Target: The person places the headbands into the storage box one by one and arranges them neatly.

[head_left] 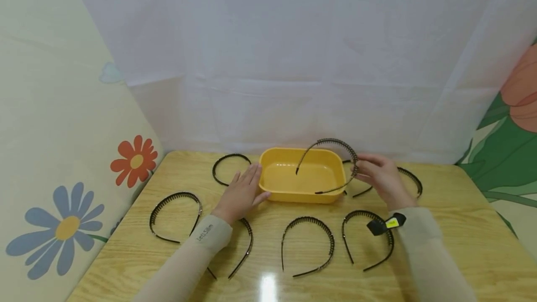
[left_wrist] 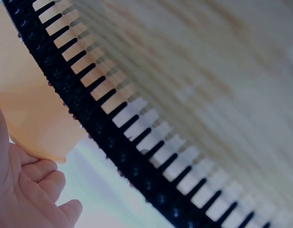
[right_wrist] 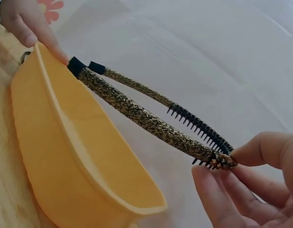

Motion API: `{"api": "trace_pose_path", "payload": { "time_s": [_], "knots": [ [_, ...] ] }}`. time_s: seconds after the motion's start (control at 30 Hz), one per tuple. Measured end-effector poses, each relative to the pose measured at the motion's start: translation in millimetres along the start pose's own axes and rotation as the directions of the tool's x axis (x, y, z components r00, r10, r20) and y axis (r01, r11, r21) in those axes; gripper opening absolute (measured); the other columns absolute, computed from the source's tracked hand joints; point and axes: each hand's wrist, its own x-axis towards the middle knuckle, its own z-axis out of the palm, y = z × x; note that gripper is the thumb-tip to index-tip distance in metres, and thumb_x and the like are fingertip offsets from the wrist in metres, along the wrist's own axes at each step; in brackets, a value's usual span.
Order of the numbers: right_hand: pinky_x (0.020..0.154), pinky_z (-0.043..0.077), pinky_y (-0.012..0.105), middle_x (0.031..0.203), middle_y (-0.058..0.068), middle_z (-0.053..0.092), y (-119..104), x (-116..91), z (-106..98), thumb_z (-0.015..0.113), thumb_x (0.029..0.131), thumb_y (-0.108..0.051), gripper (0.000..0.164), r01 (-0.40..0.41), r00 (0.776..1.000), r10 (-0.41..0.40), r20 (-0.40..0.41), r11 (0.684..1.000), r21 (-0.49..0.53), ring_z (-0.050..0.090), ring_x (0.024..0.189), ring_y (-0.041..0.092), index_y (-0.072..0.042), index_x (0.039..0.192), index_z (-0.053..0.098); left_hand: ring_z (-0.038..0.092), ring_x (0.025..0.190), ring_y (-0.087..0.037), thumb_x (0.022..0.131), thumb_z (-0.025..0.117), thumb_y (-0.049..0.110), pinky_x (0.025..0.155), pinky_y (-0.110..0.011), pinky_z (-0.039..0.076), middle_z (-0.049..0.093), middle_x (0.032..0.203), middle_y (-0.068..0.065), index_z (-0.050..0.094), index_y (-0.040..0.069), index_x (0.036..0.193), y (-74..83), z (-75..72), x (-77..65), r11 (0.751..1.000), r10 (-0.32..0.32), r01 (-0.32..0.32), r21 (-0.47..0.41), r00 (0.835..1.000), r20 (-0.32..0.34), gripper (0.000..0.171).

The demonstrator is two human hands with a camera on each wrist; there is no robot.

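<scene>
My right hand (head_left: 382, 178) pinches a toothed headband (head_left: 341, 143) by its curved side, above the right part of a yellow plastic container (head_left: 308, 197). In the right wrist view the headband (right_wrist: 146, 118) has gold-and-black glittery arms with black tips, and the thumb and fingers of the right hand (right_wrist: 250, 190) clasp its toothed bend. The left hand (head_left: 240, 195) rests against the container's left end, fingers extended. The container's inside shows no other headband. A black toothed headband (left_wrist: 103, 123) on the table looms large across the left wrist view, before the left hand (left_wrist: 32, 185).
Several black headbands lie on the wooden table: one at left (head_left: 180, 194), one front centre (head_left: 308, 219), one front right (head_left: 365, 212), one behind the left hand (head_left: 215, 171). Others lie partly hidden by the arms. A white sheet (head_left: 260, 59) hangs behind.
</scene>
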Motion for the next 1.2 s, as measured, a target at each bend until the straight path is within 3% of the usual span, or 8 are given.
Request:
{"api": "trace_pose_path", "payload": {
  "time_s": [0.17,0.3,0.47,0.73,1.0,1.2],
  "knots": [
    [0.089,0.059,0.028,0.105,-0.001,0.068,4,5,11,0.059,0.103,-0.006,0.039,-0.010,1.000,0.010,-0.028,1.000,-0.011,0.071,0.095,0.011,0.011,0.137,0.052,0.020,0.153,-0.036,0.105,0.047,0.051,0.122,-0.059,0.020,0.021,0.165,-0.023,0.018,-0.007,0.158,1.2,-0.5,0.4,1.000,0.003,-0.003,-0.005,1.000,-0.007,0.084],
    [0.092,0.058,0.029,0.107,-0.002,0.067,9,9,21,0.057,0.103,-0.005,0.044,-0.016,0.999,0.016,-0.047,1.000,0.000,0.070,0.097,0.012,0.015,0.141,0.046,0.020,0.153,-0.036,0.105,0.047,0.051,0.122,-0.059,0.020,0.022,0.165,-0.023,0.018,-0.007,0.158,1.7,-0.5,0.8,1.000,0.001,-0.001,-0.006,1.000,-0.009,0.084],
    [0.090,0.059,0.029,0.109,0.006,0.068,15,13,36,0.056,0.104,-0.004,0.041,-0.020,0.997,0.020,-0.079,1.000,-0.009,0.070,0.094,0.012,0.014,0.139,0.048,0.020,0.153,-0.036,0.105,0.048,0.051,0.122,-0.059,0.019,0.022,0.165,-0.023,0.017,-0.006,0.158,1.0,0.2,0.8,1.000,-0.002,0.002,-0.010,1.000,-0.006,0.084],
    [0.088,0.059,0.030,0.128,0.023,0.056,25,19,56,0.056,0.103,-0.002,0.036,-0.086,0.989,0.080,-0.124,0.995,-0.048,0.066,0.093,0.011,0.008,0.137,0.050,0.021,0.153,-0.037,0.105,0.048,0.051,0.122,-0.059,0.019,0.021,0.165,-0.023,0.016,-0.006,0.159,-0.7,3.2,2.5,1.000,0.000,0.000,0.001,1.000,-0.013,0.085],
    [0.084,0.061,0.034,0.120,0.017,0.055,34,23,70,0.057,0.099,0.004,0.033,-0.062,0.992,0.051,-0.118,0.994,-0.094,0.064,0.091,0.014,0.010,0.132,0.052,0.021,0.153,-0.037,0.105,0.048,0.052,0.122,-0.060,0.019,0.021,0.165,-0.023,0.017,-0.006,0.159,0.3,2.0,1.6,1.000,0.001,-0.002,-0.016,1.000,-0.014,0.085],
    [0.082,0.062,0.035,0.124,0.021,0.052,37,25,78,0.059,0.098,0.005,0.037,-0.085,0.991,0.071,-0.109,0.987,-0.135,0.064,0.091,0.018,0.007,0.134,0.051,0.020,0.153,-0.037,0.105,0.048,0.051,0.122,-0.059,0.018,0.020,0.165,-0.023,0.016,-0.006,0.159,0.1,3.3,2.9,1.000,0.000,0.000,-0.019,1.000,-0.011,0.085]
  ]
}}
